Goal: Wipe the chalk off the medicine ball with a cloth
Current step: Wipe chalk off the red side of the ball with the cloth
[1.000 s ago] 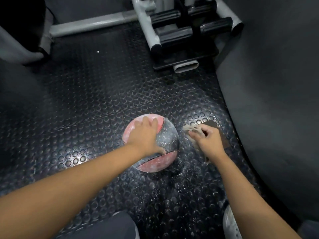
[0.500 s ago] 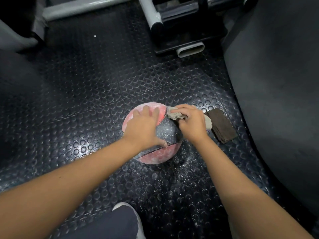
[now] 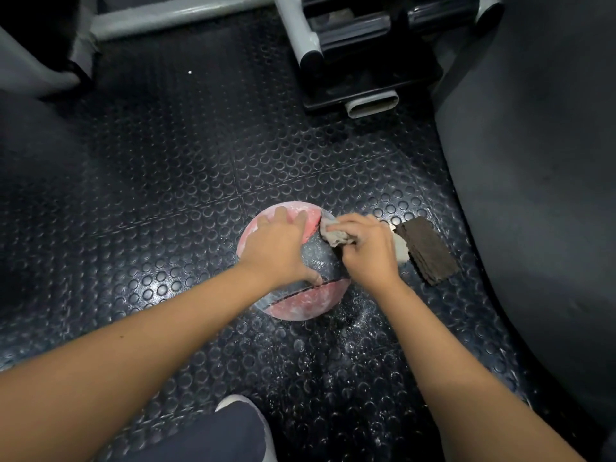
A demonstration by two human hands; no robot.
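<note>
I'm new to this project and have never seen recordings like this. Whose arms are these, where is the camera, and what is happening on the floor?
There is no machine here: the arms are a person's, and the pictures come from one wide-angle camera worn on their head, looking down. The left hand rests on a pink and black medicine ball dusted with white chalk, on the studded rubber floor. The right hand has a crumpled grey cloth in its grip, pressed against the ball. To its right lies a folded brown cloth. Nearby, chalk specks dot the floor, and a gym machine frame stands beyond.
</note>
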